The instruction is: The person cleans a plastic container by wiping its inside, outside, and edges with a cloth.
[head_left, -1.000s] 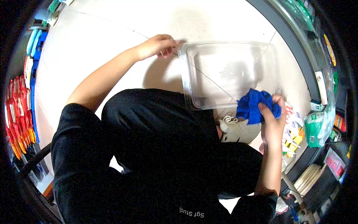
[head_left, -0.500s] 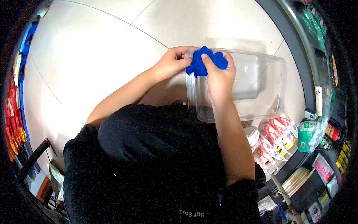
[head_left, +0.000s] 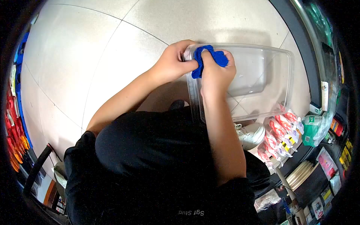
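A clear plastic box [head_left: 247, 92] is held tilted in front of my body, with its open rim visible. My left hand [head_left: 174, 62] is closed on the box's upper left corner, thumb against the blue cloth's edge. In my right hand [head_left: 219, 77] a crumpled blue cloth [head_left: 198, 65] is bunched, pressed on the rim near that corner. My right thumb lies over the cloth, and its other fingers are partly hidden behind it.
Pale floor tiles [head_left: 108, 56] spread ahead. To the right are red-and-white packets [head_left: 279, 129], a white shoe [head_left: 251, 135], a green package [head_left: 311, 129] and shelves of goods. Red and orange items [head_left: 15, 131] line the far left, near a black chair-like frame [head_left: 35, 168].
The view has shifted a little, and the white shoe shows more below the box. My right hand has moved slightly down with the cloth along the rim; my left hand keeps its hold.
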`<state>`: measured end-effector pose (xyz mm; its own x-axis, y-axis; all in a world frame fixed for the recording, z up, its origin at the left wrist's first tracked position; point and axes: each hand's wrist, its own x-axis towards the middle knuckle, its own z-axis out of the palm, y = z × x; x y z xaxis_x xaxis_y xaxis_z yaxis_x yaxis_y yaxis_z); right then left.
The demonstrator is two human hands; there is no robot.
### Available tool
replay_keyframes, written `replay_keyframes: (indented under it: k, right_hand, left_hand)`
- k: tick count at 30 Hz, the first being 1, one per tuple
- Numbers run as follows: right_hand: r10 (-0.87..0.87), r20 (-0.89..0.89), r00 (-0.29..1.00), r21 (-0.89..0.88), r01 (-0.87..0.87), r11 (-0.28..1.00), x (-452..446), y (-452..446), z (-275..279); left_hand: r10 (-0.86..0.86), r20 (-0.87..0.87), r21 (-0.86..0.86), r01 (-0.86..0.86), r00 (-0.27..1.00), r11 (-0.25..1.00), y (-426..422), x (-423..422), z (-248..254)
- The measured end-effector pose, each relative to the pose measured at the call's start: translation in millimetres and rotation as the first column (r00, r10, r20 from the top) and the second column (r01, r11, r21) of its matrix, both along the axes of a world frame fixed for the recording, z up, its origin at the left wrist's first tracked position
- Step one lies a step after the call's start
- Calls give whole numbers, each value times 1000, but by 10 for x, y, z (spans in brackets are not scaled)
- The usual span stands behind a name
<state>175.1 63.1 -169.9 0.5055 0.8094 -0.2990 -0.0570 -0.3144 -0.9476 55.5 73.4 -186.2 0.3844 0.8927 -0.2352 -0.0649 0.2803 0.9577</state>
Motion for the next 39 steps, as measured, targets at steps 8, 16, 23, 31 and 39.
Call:
replay_keyframes:
  k: [8,16,23,31,39]
  right_hand:
    - [-169,-129,977,-3,170,985,124,106,111]
    - [-290,-25,957,127,291,948,788,427,106]
    - [-146,156,977,15,145,989,779,362,101]
    - [-216,-260,941,-18,219,975,272,-8,6]
    - [-243,-315,917,150,301,942,806,113,157]
  left_hand:
    - [88,-19,35,-87,996,996,11,67,4]
    - [69,-131,103,-56,989,993,14,53,-36]
    - [62,-128,42,-57,990,998,-34,52,50]
    - [59,-312,58,-43,948,997,-48,47,86]
    - [-70,-584,236,251,809,939,-95,-13,230]
